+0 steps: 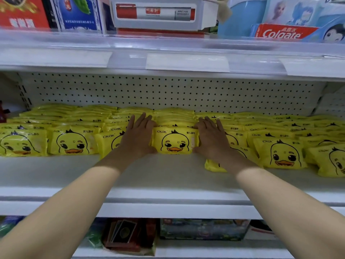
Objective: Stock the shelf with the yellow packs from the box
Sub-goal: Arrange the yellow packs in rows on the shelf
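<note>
While both forearms reach over the front edge of the white shelf [168, 176], the left grip [139, 135] and the right grip [212, 139] are released, with the fingers straight. Each presses flat on one side of a yellow pack [175, 142]. This pack stands upright on the shelf, between the two grips. The other yellow packs [72, 142] stand in rows left of the left grip, right of the right grip and behind both. Beyond the grips is a perforated back panel [168, 90], and above it a Colgate box [281, 32].
</note>
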Motion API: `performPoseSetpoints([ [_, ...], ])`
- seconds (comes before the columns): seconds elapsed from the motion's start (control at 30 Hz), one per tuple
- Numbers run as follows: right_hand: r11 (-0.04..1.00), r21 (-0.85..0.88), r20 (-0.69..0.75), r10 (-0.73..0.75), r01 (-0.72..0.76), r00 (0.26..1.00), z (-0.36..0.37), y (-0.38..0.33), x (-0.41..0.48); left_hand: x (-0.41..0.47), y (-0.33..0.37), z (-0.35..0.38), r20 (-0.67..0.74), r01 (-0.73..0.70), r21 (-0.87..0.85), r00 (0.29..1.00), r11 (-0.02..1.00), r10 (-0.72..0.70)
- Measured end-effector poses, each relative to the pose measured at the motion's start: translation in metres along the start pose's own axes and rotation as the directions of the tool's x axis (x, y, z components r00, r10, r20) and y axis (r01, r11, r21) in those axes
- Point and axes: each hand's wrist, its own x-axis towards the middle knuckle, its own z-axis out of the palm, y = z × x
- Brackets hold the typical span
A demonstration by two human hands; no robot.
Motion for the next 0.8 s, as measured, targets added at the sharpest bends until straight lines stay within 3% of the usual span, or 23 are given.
performPoseSetpoints([
  [0.1, 0.959, 0.285, -0.111, 0.029, 0.004, 0.993, 0.001, 0.007, -0.004, 0.0, -0.003, 0.006, -0.157, -0.047, -0.269, 0.988, 0.962, 0.004],
  [0.2, 0.917, 0.399, -0.197, 0.097, -0.01, 0.976, 0.002, 0.009, -0.001, 0.006, -0.001, 0.008, -0.294, -0.044, -0.394, 0.952, 0.918, -0.08],
  [0.57, 0.854, 0.513, -0.311, 0.09, 0.087, 0.946, 0.003, 0.013, 0.0, 0.014, 0.001, 0.013, -0.413, -0.122, -0.432, 0.907, 0.894, -0.076],
  [0.8, 0.822, 0.562, -0.25, 0.066, 0.09, 0.966, 0.002, 0.012, -0.001, 0.01, -0.002, 0.011, -0.382, -0.139, -0.528, 0.92, 0.838, -0.088],
])
